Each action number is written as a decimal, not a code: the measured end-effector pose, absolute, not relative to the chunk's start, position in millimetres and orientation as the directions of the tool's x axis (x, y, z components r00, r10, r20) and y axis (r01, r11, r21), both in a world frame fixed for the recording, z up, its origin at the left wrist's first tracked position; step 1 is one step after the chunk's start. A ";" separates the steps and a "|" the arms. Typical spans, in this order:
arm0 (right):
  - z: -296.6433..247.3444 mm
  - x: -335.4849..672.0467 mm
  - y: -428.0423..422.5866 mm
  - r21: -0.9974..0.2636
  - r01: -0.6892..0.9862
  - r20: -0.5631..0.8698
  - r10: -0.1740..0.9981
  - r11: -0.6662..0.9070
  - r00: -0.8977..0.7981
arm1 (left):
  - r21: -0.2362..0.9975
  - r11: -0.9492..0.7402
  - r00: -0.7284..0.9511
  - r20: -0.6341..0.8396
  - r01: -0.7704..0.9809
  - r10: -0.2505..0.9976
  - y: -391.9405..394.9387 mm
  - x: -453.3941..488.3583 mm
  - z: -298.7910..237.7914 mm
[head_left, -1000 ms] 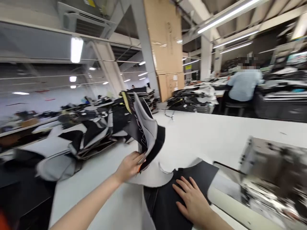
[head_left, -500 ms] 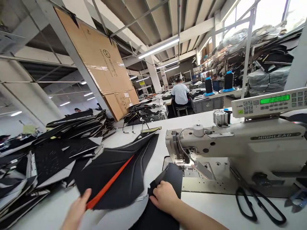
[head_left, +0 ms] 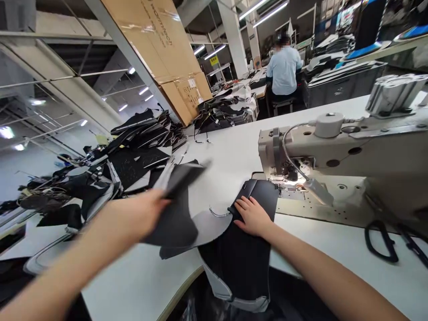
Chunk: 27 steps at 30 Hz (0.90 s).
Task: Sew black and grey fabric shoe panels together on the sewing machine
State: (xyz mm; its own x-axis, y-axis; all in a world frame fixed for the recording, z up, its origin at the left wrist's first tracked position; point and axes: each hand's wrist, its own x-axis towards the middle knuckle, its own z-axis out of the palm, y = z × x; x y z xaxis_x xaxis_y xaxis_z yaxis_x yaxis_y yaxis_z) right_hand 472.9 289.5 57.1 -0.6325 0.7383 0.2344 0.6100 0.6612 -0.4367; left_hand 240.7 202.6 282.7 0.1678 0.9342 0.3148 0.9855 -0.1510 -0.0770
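black fabric lies two ways on the white table (head_left: 234,151). the right hand (head_left: 252,216) rests flat, fingers spread and pressed down, on the panel (head_left: 240,249) that runs from the table's near edge at 6 o'clock up toward the sewing machine (head_left: 334,151) at 1 o'clock; its long axis points at the needle area, and its far end sits just short of the machine's bed. the left hand (head_left: 140,214), blurred, is closed around a second piece (head_left: 177,209), dark on one face and grey on the other, held at 9 o'clock from the panel and overlapping its left edge. the right hand is the nearer one to the machine. a heap (head_left: 133,151) of cut pieces sits at 10 o'clock, scissors (head_left: 384,243) lie at 3 o'clock, and a person (head_left: 283,67) sits far off at 12.
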 end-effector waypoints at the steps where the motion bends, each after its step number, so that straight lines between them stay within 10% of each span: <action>1: 56.1 472.5 285.5 -0.438 0.599 0.229 0.728 0.670 -0.647 | -0.150 -0.212 0.235 0.155 0.966 0.960 215.9 268.6 266.4; 4: 54.0 469.5 269.3 -0.443 0.563 0.204 0.690 0.698 -0.695 | -0.204 -0.433 0.377 -0.264 0.878 0.888 257.5 361.8 203.0; 13: 55.8 460.7 251.4 -0.488 0.618 0.089 0.740 0.616 -0.667 | 0.091 -0.759 0.764 -0.091 0.645 0.639 326.9 356.1 124.8; 17: 60.6 459.2 258.8 -0.468 0.576 0.111 0.691 0.670 -0.714 | 0.014 -0.883 0.882 -0.064 0.469 0.467 354.9 282.4 122.7; 27: 49.2 457.4 252.4 -0.562 0.535 0.222 0.738 0.631 -0.637 | -0.047 -0.787 0.769 -0.182 0.615 0.612 335.0 312.4 105.0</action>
State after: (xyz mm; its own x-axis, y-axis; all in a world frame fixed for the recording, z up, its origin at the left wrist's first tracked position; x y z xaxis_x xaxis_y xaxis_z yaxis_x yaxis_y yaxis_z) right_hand 457.4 252.4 49.2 -0.6368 0.7384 0.2220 0.5352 0.6306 -0.5621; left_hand 312.4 335.0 105.0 0.7693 0.6124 -0.1822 0.6153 -0.7869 -0.0466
